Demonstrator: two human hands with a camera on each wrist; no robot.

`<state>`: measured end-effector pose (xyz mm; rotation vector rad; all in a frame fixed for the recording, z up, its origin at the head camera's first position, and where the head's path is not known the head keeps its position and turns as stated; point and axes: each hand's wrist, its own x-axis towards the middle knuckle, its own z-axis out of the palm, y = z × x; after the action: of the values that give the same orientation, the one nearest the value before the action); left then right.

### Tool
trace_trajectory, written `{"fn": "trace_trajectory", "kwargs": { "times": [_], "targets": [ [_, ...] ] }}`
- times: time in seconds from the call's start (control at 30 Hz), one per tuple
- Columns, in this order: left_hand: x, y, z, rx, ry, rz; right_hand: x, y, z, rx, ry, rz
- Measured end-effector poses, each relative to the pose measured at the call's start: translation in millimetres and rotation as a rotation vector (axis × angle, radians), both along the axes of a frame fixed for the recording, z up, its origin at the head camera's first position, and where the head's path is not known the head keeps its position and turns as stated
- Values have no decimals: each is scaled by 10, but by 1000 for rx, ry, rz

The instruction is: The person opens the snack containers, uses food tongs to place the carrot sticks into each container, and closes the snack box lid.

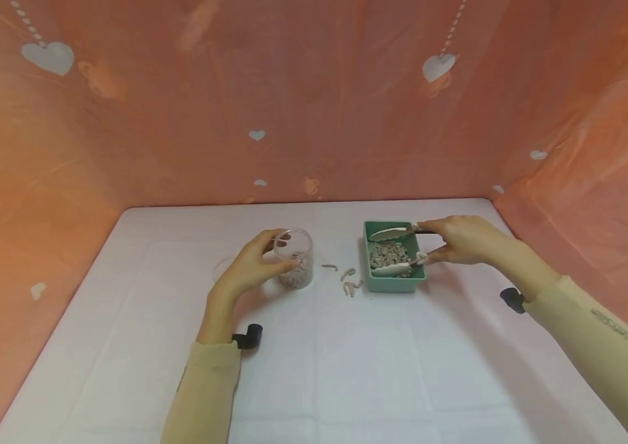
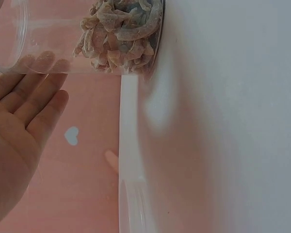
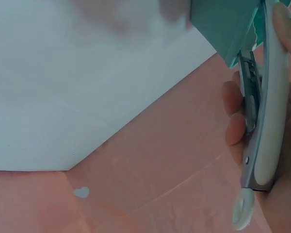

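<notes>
My left hand [image 1: 247, 266] grips a clear plastic jar [image 1: 304, 274] that stands on the white table, thumb in front and fingers behind. Pale brown, shrivelled strips [image 2: 128, 34] fill the lower part of the jar, whose top is uncovered. My right hand [image 1: 460, 239] holds metal tongs [image 3: 271, 107] with white handle grips. Their two arms are spread apart, with the tips inside a green rectangular box [image 1: 394, 285]. Small greyish-brown pieces [image 1: 388, 254] cover the bottom of that box. Nothing can be seen pinched between the tong tips.
Several loose strips [image 1: 349, 287] lie on the white tabletop [image 1: 358, 364] between jar and box. A clear round lid [image 2: 133, 206] lies left of the jar, partly behind my left hand. Orange sheeting [image 1: 314, 105] with hearts surrounds the table's back and sides.
</notes>
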<state>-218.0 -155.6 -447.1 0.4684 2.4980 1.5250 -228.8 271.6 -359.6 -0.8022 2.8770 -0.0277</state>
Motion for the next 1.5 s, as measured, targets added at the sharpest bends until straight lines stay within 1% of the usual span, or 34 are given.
{"fn": "trace_trajectory", "kwargs": {
  "times": [0.2, 0.33, 0.5, 0.87, 1.2, 1.27, 1.5],
  "targets": [
    [-4, -3, 11, 7, -3, 3, -79, -59, 51, 40, -44, 7],
    [-6, -6, 7, -4, -8, 5, -130, -65, 49, 40, -52, 0],
    [-1, -3, 8, -15, -13, 11, -145, -66, 15, 36, -28, -8],
    [-2, -6, -5, -4, -9, 8, -70, -70, -62, 25, 55, 11],
    [4, -6, 1, 4, -10, 11, -17, -35, -114, -18, 164, 67],
    [5, -6, 2, 3, -11, 13, -17, -32, -117, -28, 170, 69],
    [-5, -4, -3, -4, -13, 8, -11, -8, -137, -52, 150, 34]
  ]
}}
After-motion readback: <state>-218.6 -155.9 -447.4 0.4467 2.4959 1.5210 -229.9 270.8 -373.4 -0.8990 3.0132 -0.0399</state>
